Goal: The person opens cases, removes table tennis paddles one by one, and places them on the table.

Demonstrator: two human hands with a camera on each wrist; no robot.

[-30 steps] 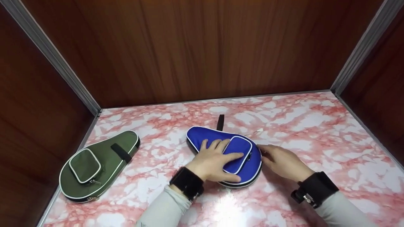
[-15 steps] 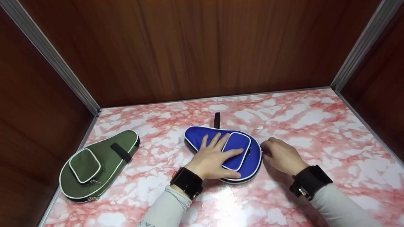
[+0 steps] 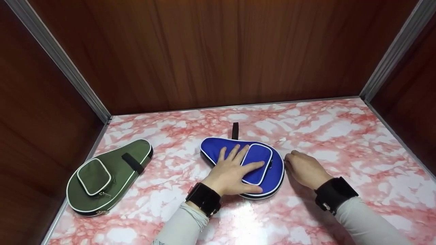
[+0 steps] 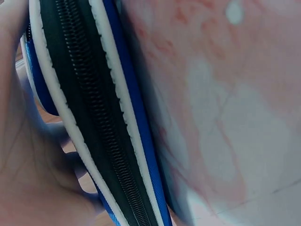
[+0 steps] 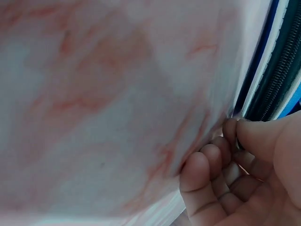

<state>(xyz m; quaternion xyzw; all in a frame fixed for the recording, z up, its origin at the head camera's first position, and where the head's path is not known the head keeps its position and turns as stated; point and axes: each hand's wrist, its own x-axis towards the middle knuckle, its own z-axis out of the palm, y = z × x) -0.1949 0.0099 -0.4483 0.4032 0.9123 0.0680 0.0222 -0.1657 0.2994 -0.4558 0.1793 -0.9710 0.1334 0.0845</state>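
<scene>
A blue table tennis paddle case (image 3: 275, 175) with white piping lies flat, its narrow end to the left. Spread across its front and pocket (image 3: 260, 153), my left hand (image 3: 231, 175) presses down with straight fingers. In the left wrist view the black zipper (image 4: 101, 113) runs closed along the near side. My right hand (image 3: 306, 170) is at the case's rounded right end, thumb and index finger pinching at the zipper's edge. The right wrist view shows the zipper teeth (image 5: 282, 66) leading to those fingertips; the zipper pull is mostly hidden between them.
A green paddle case (image 3: 119, 173) of the same shape lies at the left. A black strap (image 3: 235, 131) sticks out behind the blue case. Brown wood-grain panels (image 3: 218, 58) wall in the pink-and-white marbled table (image 3: 333, 132) at the back and sides.
The right hand's fingers have drawn together into a pinch at the case's right end. The blue case has shifted very slightly; the left hand stays spread on it.
</scene>
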